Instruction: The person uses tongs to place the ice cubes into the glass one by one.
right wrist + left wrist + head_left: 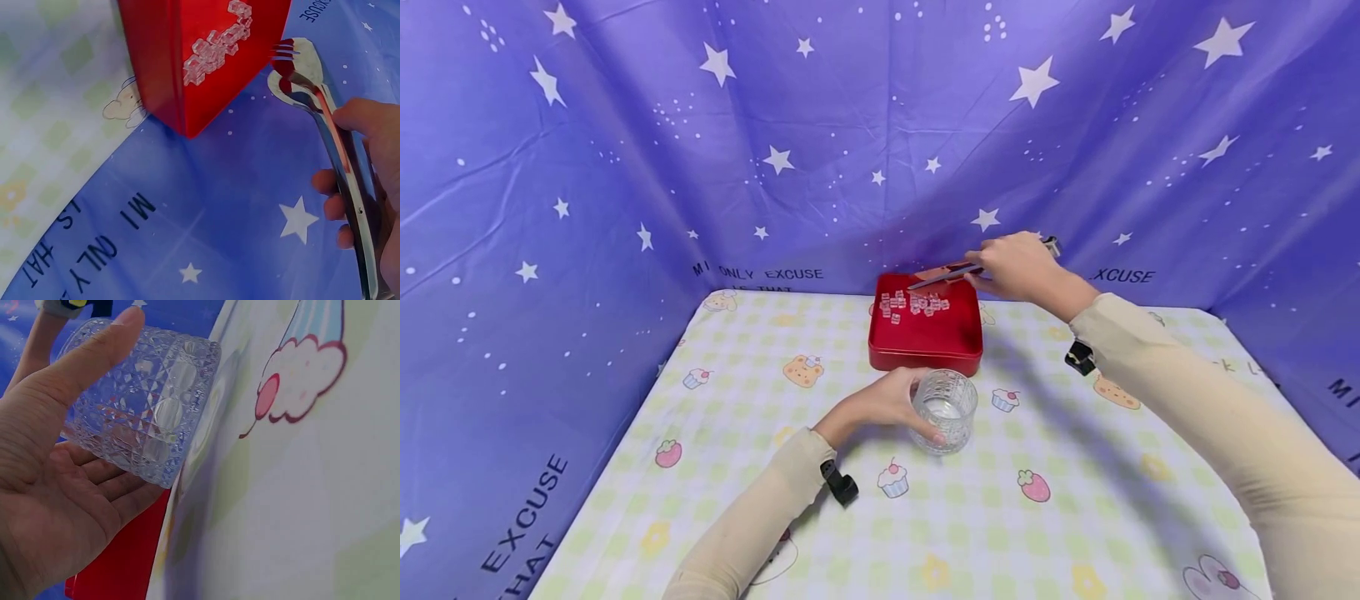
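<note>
A clear, cut-pattern glass (953,410) stands on the table. My left hand (889,400) grips its side, the thumb (103,353) lying across the wall and the fingers bent around the far side. Behind it sits a square red box (925,340), with several small clear cubes (927,305) clustered toward its far side. My right hand (1021,265) holds long metal tongs (328,119), which show a fork-like tip and rounded ends. The tongs reach over the box's far right part, above the cubes. Nothing is visible between the tips.
A checked tablecloth (760,467) with cartoon prints covers the table. Purple-blue cloth (820,100) with white stars hangs close behind the red box and along both sides. A black band (1080,357) is on the right sleeve and another black band (838,483) on the left.
</note>
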Demonstrator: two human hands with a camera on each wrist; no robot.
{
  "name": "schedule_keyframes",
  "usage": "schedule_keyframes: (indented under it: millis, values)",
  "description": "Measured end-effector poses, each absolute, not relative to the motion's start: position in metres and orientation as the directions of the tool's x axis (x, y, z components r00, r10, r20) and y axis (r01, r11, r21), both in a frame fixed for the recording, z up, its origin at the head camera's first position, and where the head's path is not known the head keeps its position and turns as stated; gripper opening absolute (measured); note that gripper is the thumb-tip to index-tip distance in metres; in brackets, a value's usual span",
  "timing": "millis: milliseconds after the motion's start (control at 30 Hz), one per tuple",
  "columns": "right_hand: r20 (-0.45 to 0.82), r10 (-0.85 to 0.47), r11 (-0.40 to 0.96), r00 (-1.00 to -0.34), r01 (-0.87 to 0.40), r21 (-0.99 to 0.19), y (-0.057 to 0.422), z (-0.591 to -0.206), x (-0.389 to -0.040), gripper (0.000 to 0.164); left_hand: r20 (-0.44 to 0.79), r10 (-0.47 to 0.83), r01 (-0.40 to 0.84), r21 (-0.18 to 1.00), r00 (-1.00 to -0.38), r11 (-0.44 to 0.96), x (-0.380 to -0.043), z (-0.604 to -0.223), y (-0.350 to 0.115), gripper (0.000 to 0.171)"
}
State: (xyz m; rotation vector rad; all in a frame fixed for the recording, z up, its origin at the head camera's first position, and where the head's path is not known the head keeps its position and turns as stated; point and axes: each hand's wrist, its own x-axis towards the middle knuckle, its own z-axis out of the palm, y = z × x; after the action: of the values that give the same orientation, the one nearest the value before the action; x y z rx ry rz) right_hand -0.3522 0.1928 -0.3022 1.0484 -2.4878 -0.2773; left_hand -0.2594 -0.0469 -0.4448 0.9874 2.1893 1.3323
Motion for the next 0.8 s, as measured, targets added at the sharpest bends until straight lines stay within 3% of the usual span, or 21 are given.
schedule_keyframes:
  millis: [267,467,800]
  values:
    - [0.172,-0.704,0.704,-0.689,-0.645,0.299,0.170,-0.303,-0.361,0.018,0.037,0.739,0.396,0.862,-0.673,0.317,-0.259,-0.443,-0.048,0.080]
    - [0.143,-0.712,0.697,-0.688,-0.667,0.261,0.158,-0.315,-0.371,0.019,0.035,0.733,0.388,0.865,-0.679,0.319,-0.259,-0.443,-0.047,0.083]
    - [0.112,-0.672,0.736,-0.732,-0.642,0.215,0.147,-0.329,-0.376,0.033,-0.004,0.683,0.322,0.879,-0.731,0.350,-0.256,-0.444,-0.047,0.085]
